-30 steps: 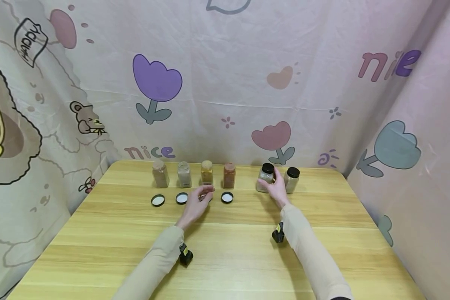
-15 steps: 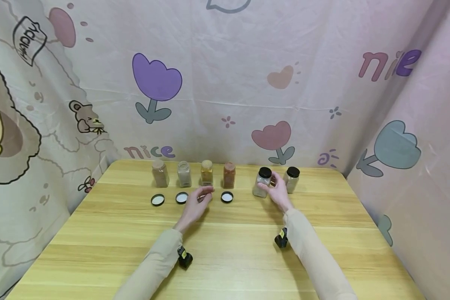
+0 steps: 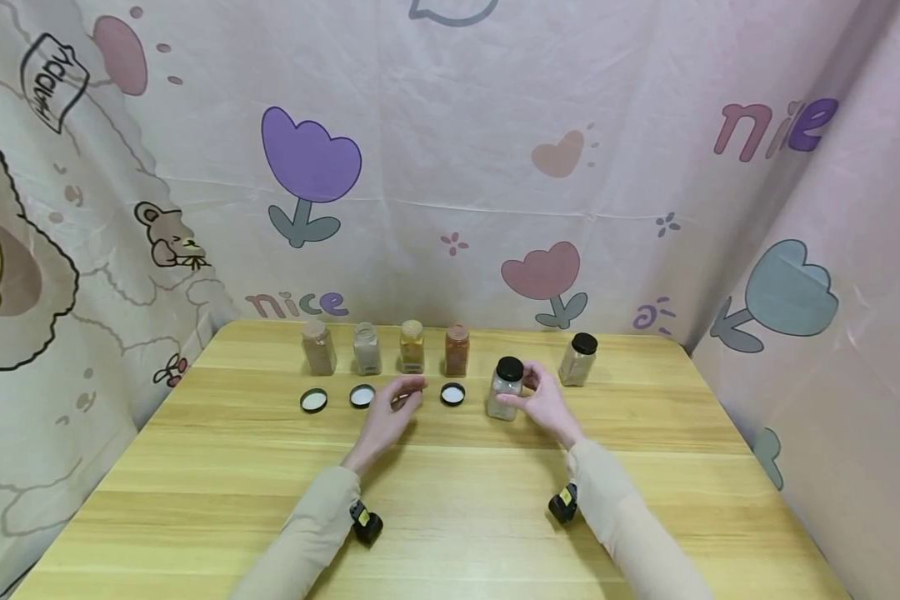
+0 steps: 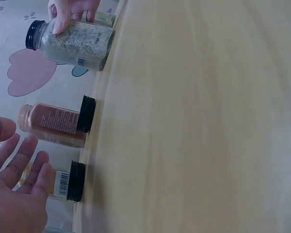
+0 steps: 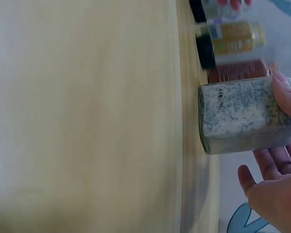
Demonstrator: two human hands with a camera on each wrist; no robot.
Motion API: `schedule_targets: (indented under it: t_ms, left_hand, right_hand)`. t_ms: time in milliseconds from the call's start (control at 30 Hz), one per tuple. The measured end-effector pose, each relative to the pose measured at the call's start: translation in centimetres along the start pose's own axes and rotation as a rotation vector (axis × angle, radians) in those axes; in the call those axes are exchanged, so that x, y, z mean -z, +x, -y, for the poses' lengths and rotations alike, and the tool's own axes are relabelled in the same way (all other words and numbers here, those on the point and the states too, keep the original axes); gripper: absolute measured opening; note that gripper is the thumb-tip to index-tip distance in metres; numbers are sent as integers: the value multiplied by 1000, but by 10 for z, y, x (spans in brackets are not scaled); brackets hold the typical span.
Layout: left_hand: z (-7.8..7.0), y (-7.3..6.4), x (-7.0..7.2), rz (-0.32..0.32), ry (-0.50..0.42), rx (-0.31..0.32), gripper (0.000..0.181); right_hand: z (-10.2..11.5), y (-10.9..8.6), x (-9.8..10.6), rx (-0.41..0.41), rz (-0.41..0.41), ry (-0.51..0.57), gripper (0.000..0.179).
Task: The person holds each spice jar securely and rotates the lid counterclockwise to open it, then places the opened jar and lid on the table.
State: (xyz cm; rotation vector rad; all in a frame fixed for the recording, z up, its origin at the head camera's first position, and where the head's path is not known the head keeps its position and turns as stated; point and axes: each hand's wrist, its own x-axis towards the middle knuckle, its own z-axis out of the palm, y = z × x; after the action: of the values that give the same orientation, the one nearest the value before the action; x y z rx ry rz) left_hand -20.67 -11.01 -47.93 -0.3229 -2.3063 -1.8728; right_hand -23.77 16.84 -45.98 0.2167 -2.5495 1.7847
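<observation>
One jar [image 3: 500, 388] leftward, five others [image 3: 457, 353] behind

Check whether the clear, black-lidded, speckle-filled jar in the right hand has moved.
Yes: the held jar moved left and nearer, away from the clear, pale-filled, black-lidded jar.

The right hand [image 5: 276, 196] grips a clear glass jar with flat sides and speckled grey-white contents [image 5: 245, 116], thumb on the glass and fingers at its lower side. Dark printed characters mark the jar near its base; whether that base touches the pale wood-grain table [image 5: 87, 116], left of the jar, cannot be told. Directly above the jar, partly covered by it, shows a red-brown jar [image 5: 237, 71]. Higher above it come a yellow-filled jar [image 5: 235, 39] with a round black lid [image 5: 205, 51] at its table end, then the left hand's fingertips [image 5: 235, 4]. Below the jar hangs pale cloth [image 5: 227, 172] with a blue-green print.
</observation>
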Motion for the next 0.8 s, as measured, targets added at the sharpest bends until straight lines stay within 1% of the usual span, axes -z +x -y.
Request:
schedule_targets:
  t_ms: [167,333,567,700,800]
  left_hand:
    - [-6,-2,1,31,-10,-41,32]
    - [-15,-3,1,66,-7,-64,34]
    - [-23,-6,-4,174,30,-95,44]
    - [-31,-8,-8,223,3,-139,46]
    - [-37,-8,-11,252,-21,-167,47]
  right_hand:
    - [9,-12,-10,16,47,-32,54]
    - [13,-20,-19,16,80,-27,54]
    - [17,-30,-30,41,138,-6,57]
    - [19,-36,-37,40,162,-3,59]
    - [21,-39,-41,55,175,5,60]
